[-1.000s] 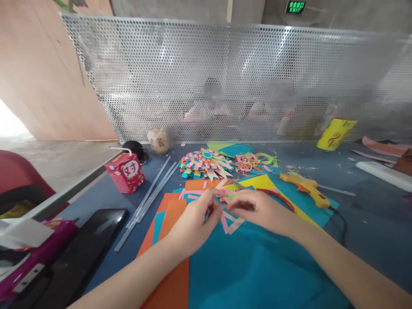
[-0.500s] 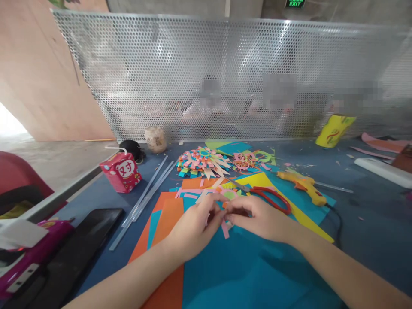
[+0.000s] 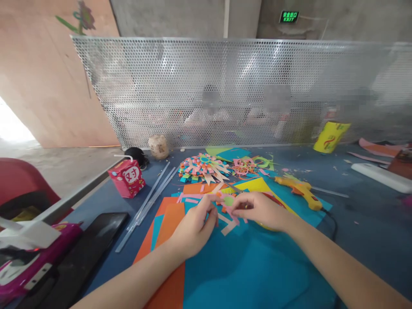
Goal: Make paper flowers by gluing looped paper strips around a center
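Note:
My left hand (image 3: 193, 227) and my right hand (image 3: 257, 209) meet over sheets of coloured paper. Both pinch at a small paper flower (image 3: 228, 201) made of pink strips with a green centre. Loose pink and cream paper strips (image 3: 229, 226) lie under the fingers on a teal sheet (image 3: 251, 266). Orange sheets (image 3: 167, 223) lie to the left of it. A finished multicoloured paper rosette (image 3: 202, 166) sits farther back. Red-handled scissors (image 3: 273, 198) are partly hidden behind my right hand.
A yellow glue gun (image 3: 301, 191) lies right of my hands, its cord trailing forward. Clear glue sticks (image 3: 151, 197), a pink drink carton (image 3: 126, 178) and a black tray (image 3: 93, 244) are on the left. A perforated metal screen (image 3: 225, 90) stands behind the table, people beyond it.
The camera tilted up slightly. My hands stayed together on the small paper flower, shifting a little toward the back of the table; the right hand now covers more of the scissors.

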`<state>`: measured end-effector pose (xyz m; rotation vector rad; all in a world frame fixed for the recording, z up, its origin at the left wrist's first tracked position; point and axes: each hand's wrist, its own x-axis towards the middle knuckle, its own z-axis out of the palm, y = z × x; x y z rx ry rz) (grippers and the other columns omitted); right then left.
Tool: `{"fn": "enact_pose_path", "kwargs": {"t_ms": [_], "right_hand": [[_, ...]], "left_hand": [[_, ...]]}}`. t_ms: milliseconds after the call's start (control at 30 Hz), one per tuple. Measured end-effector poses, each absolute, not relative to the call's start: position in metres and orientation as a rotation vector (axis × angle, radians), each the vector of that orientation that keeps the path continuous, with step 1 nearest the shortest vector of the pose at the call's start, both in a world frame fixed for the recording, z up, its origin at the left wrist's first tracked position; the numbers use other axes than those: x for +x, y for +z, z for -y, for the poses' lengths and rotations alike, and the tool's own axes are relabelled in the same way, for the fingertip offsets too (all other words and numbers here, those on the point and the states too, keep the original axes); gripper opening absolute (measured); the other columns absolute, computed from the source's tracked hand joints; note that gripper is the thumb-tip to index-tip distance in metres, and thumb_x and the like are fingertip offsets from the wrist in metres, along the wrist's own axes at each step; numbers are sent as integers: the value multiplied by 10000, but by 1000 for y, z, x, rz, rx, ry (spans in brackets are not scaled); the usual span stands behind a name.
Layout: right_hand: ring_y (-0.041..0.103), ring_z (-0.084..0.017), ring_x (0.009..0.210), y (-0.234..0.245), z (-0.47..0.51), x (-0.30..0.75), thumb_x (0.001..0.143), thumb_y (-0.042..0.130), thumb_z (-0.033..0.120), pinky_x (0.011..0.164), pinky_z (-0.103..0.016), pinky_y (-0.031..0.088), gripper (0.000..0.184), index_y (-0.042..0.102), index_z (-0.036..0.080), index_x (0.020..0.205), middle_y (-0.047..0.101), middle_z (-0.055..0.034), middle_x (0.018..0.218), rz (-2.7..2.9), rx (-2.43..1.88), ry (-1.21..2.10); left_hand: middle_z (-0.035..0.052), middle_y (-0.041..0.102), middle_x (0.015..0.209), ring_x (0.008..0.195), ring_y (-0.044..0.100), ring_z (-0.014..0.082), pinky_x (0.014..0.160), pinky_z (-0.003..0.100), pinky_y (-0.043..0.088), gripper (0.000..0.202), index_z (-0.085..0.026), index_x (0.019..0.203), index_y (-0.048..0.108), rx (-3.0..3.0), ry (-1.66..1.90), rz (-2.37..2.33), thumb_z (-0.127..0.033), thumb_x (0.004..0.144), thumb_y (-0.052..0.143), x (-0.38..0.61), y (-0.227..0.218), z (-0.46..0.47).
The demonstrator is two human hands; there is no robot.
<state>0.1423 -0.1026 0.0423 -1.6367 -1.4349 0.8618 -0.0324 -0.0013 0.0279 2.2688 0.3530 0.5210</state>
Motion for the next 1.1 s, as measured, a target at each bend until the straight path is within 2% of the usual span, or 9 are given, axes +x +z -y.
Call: {"fn": "enact_pose_path", "kwargs": {"t_ms": [100,233,333,433,567,700,867,1100], "right_hand": [[594,-178,651,39,99,155,705,593,359,624,-292,443,189,665,186,726,663,-37,724,1315,-1736,754],[598,-239,845,31,92,168,666,608,333,773,-345,422,148,672,199,683,679,-51,792,1251,-1794,648],[584,-254,914,26,85,174,649,603,307,833,-360,397,123,655,198,628,681,-54,834,1235,-1797,629],[584,-257,919,23,79,177,651,582,336,841,-369,398,159,629,188,616,679,-62,864,1197,-1784,630],[588,-242,912,22,75,179,649,553,354,833,-357,412,196,618,176,698,672,-75,890,1160,-1750,667],[566,-228,966,24,74,176,634,558,314,839,-320,403,141,587,176,639,643,-76,1011,1191,-1724,699],[585,-200,789,27,74,171,653,569,323,738,-309,413,167,604,164,688,641,-39,766,1223,-1762,729],[563,-197,834,30,73,168,679,550,323,765,-306,399,184,616,163,743,625,-33,796,1246,-1787,707]], "left_hand": [[7,599,774,765,588,163,695,278,442,250,-204,1096,398,2289,568,-475,-188,866,300,-27,25,-5],[92,595,1072,1048,516,247,875,408,394,323,-184,1143,436,2479,561,-617,-210,822,407,-22,20,-12],[79,534,1219,1140,440,274,927,468,340,370,-248,1196,474,2658,520,-557,-249,830,418,-23,19,-12],[50,484,1290,1174,387,299,932,516,304,351,-312,1163,535,2802,485,-496,-260,839,409,-25,21,-8],[46,450,1325,1154,377,326,894,545,316,314,-338,1099,595,2853,389,-480,-312,857,397,-27,21,-4],[35,497,1284,1118,399,312,901,548,306,306,-339,1066,620,2870,350,-443,-307,861,395,-30,22,-6],[25,506,1281,1102,411,312,904,553,294,300,-335,1051,631,2874,359,-407,-284,846,418,-31,24,-7],[55,506,1265,1115,409,325,894,551,295,290,-325,1039,636,2878,344,-406,-288,837,432,-31,25,-6]]}}
